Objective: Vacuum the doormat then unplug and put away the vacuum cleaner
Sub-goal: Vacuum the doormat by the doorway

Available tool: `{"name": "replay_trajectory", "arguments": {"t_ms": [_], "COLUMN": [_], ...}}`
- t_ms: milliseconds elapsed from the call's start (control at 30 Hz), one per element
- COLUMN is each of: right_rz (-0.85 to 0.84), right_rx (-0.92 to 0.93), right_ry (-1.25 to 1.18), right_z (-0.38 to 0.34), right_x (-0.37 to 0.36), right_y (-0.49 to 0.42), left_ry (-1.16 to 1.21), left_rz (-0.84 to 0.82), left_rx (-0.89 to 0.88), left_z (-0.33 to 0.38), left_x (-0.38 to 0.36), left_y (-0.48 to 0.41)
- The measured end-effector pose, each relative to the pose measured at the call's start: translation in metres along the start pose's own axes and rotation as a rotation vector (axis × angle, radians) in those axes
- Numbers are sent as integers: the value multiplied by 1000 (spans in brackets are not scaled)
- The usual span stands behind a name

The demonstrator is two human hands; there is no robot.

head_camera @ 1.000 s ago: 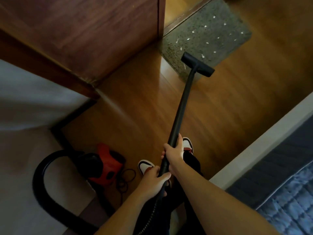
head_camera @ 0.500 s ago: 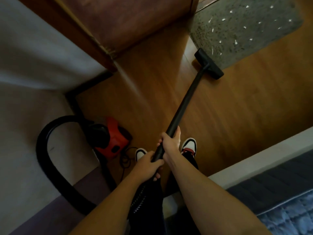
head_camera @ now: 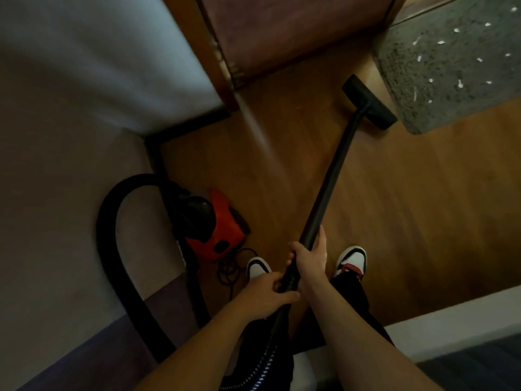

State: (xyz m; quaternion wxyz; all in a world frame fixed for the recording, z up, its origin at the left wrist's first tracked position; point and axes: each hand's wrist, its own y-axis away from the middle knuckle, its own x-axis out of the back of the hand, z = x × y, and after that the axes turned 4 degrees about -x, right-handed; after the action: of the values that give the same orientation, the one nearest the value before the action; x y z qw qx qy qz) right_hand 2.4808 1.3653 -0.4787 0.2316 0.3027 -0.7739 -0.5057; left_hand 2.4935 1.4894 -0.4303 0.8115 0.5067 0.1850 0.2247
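**Desk:** How far had the job got when this was taken?

**Photographer:** Barely begun, by the look of it. At far left the black hose (head_camera: 112, 249) looped up against the wall. Beside it the red vacuum cleaner (head_camera: 217, 230) sat on the wooden floor (head_camera: 423, 207), with its cord (head_camera: 228, 270) in a loose tangle just to its right. The plug was out of view. The nozzle (head_camera: 369, 103) rested on bare boards at the near corner of the doormat (head_camera: 451, 80), upper right, and white scraps (head_camera: 460, 83) were scattered over the mat's pile. So the vacuuming, the unplugging and the putting away all appeared to lie ahead.

**Desk:** And the hands?

**Photographer:** Both were on the wand (head_camera: 332, 176). The left hand (head_camera: 265, 294) had its fingers curled round the lower end, where the ribbed hose joined. The right hand (head_camera: 310, 258) gripped the tube just above it, fingers wrapped and one digit laid straight along the tube. Both forearms reached forward above the person's shoes (head_camera: 352, 258).
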Motion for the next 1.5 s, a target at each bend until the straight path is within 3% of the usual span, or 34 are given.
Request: {"name": "replay_trajectory", "arguments": {"t_ms": [200, 400, 667, 900, 1067, 1233, 1500], "right_rz": [15, 1, 34, 33, 14, -21, -43], "right_rx": [38, 48, 101, 149, 165, 190, 217], "right_ry": [38, 14, 41, 39, 25, -10, 8], "right_z": [38, 61, 95, 122, 131, 140, 145], "right_x": [-6, -8, -8, -5, -2, 0, 4], "right_y": [-13, -34, -61, -85, -94, -99, -105], "left_ry": [144, 216, -417, -888, -954, -878, -950], "left_rz": [-20, 238, 552, 629, 607, 624, 639], "left_rx": [26, 99, 24, 6, 91, 33, 48], "left_z": [-41, -93, -164, -203, -218, -222, -230], "left_x": [12, 38, 67, 54, 54, 58, 59], "left_y": [-16, -43, -79, -104, -119, -134, -157]}}
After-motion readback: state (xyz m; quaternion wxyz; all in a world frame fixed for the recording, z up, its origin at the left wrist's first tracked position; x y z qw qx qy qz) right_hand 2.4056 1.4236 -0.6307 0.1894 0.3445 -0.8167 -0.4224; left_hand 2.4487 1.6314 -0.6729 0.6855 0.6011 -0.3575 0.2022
